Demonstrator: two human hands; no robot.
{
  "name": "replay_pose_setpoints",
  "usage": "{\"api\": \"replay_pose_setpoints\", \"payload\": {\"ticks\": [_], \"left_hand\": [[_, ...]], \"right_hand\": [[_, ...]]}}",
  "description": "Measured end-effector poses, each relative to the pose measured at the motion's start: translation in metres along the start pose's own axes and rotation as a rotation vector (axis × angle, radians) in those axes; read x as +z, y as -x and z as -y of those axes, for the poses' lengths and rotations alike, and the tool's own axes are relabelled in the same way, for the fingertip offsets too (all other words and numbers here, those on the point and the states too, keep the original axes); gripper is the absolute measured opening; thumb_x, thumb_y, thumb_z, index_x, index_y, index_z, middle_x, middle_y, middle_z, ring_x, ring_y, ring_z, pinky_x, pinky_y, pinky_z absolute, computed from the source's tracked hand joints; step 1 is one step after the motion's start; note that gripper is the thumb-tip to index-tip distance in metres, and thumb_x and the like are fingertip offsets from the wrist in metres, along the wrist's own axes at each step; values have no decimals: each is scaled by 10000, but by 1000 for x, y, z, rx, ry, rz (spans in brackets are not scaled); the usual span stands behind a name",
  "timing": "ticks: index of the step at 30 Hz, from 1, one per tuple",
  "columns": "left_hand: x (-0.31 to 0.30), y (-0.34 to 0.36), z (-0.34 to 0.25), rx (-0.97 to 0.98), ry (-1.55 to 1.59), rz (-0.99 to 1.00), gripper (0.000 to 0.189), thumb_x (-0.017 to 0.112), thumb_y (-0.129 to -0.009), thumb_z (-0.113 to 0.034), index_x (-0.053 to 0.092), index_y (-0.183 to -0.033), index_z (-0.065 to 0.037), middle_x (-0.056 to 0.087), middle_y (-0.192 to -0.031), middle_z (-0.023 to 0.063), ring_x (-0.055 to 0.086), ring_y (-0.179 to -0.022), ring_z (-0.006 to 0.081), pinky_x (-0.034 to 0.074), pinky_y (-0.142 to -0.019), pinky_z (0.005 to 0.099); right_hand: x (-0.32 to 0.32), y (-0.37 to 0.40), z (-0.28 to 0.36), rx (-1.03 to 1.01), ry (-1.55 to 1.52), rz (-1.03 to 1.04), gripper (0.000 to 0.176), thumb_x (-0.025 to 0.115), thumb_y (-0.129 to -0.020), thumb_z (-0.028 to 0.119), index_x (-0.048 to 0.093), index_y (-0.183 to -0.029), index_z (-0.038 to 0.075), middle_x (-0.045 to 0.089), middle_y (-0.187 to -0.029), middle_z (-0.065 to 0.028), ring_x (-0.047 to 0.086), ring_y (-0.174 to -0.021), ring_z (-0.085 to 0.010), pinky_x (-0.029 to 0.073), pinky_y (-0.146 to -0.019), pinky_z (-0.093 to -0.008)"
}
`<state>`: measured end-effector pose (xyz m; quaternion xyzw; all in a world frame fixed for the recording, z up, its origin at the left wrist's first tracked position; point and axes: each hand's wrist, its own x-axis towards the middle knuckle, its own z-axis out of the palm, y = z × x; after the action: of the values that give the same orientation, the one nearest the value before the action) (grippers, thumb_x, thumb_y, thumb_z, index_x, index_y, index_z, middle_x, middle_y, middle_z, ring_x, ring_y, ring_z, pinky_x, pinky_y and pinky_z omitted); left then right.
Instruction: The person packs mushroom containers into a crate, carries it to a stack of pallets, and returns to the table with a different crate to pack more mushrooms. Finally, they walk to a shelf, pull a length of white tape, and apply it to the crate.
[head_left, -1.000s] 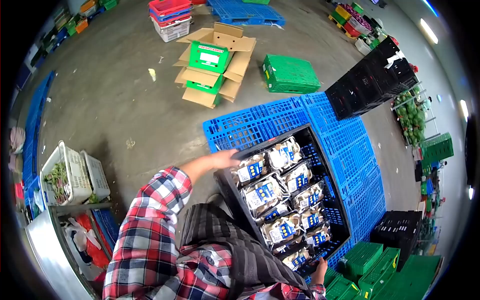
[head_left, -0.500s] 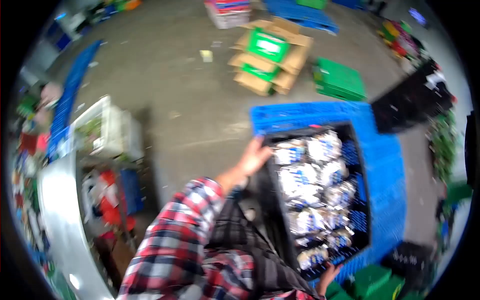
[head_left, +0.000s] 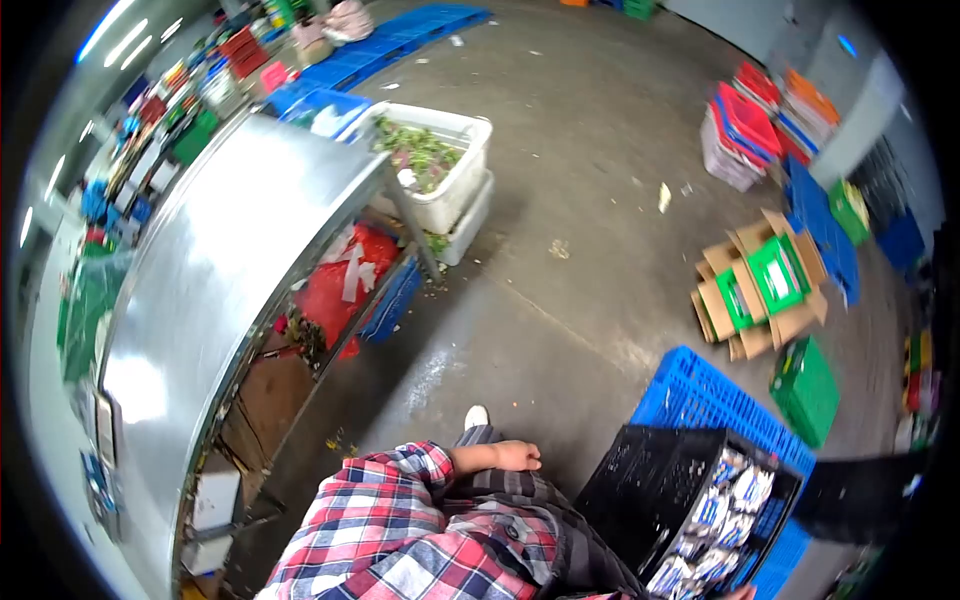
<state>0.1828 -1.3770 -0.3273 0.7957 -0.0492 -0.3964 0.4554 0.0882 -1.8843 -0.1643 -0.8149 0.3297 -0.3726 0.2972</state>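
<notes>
My left hand (head_left: 515, 456) is off the crate, in front of my checked trousers, with its fingers curled in and nothing seen in them. At the lower right a black plastic crate (head_left: 650, 480) stands on a blue plastic pallet (head_left: 690, 390). Inside it lie several clear packs (head_left: 735, 505) with blue and white print; their contents are too small to tell. Only a sliver of my right hand (head_left: 741, 593) shows at the bottom edge, by the crate's near end. Its fingers are mostly cut off by the frame.
On my left runs a metal table (head_left: 230, 230) with red bags (head_left: 345, 285) beneath. White tubs (head_left: 450, 150) with leafy plants stand at its end. Ahead right are open cardboard boxes (head_left: 755, 285), a green folded crate (head_left: 808, 390) and stacked coloured baskets (head_left: 742, 135).
My left hand has let go of the crate's rim and moved away from it. The view has swung left, so the crate now sits lower right, with its bare dark side showing.
</notes>
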Motion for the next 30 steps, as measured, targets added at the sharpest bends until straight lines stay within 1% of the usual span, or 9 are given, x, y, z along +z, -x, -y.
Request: {"api": "replay_pose_setpoints", "payload": {"ticks": [4,10,15,17,23,24,26,28,30], "left_hand": [[-58,35,54,1,106,-206,445,483,-832,-384,547,-1100,-34,575,-1073,177,522,-1034,320,388,-897,379],[-107,113,104,-229,355,-600,436,432,-838,-413,562,-1094,-85,577,-1079,156,525,-1034,314,392,-894,391],[-97,135,139,-376,782,-1167,378,465,-817,-357,588,-1030,-70,603,-1005,172,555,-976,314,418,-862,393],[-89,135,144,-411,1007,-1383,373,471,-813,-342,588,-1020,-55,602,-990,187,558,-969,315,418,-865,387],[-70,59,138,-1166,1455,-1213,726,502,-759,-528,336,-1313,-89,369,-1309,191,391,-1170,373,346,-954,393],[-65,24,136,-990,1788,-1326,792,507,-750,-557,291,-1330,-63,344,-1321,217,365,-1190,385,325,-972,391],[-76,-7,128,-771,2165,-1490,887,511,-742,-598,231,-1345,-10,320,-1322,266,332,-1214,399,293,-997,387],[-95,-25,113,-775,2320,-1571,883,510,-759,-582,218,-1344,11,336,-1294,303,347,-1211,381,301,-990,377],[-111,-67,121,-928,2498,-1358,820,533,-771,-517,250,-1329,13,390,-1248,296,393,-1169,381,338,-958,387]], "right_hand": [[208,13,104,-171,-436,677,259,458,-904,190,519,-1078,7,580,-915,-93,553,-782,-140,464,-692,-259],[341,279,383,-461,-625,1614,171,509,-863,57,549,-1022,9,600,-928,-88,581,-866,-161,465,-793,-276],[344,433,435,-1713,-478,2283,266,536,-845,191,545,-1059,31,581,-955,-140,558,-897,-265,440,-787,-333],[382,457,421,-1511,281,2722,293,521,-874,239,540,-1103,57,556,-1043,-120,537,-972,-229,424,-841,-311],[491,527,464,-2158,648,2530,392,501,-876,332,527,-1110,18,577,-1049,-144,549,-987,-240,413,-874,-321],[512,549,475,-2181,770,2510,393,499,-877,330,523,-1116,19,582,-1039,-142,548,-990,-241,413,-875,-323],[550,598,483,-2167,964,2402,375,509,-877,311,513,-1119,25,598,-990,-111,560,-952,-210,429,-843,-307],[620,661,479,-1550,1027,2728,317,509,-876,290,503,-1099,66,596,-902,-61,578,-825,-158,458,-753,-299],[678,740,477,-1670,698,2581,184,513,-875,211,497,-988,66,546,-804,-24,559,-666,-129,464,-560,-261]]}}
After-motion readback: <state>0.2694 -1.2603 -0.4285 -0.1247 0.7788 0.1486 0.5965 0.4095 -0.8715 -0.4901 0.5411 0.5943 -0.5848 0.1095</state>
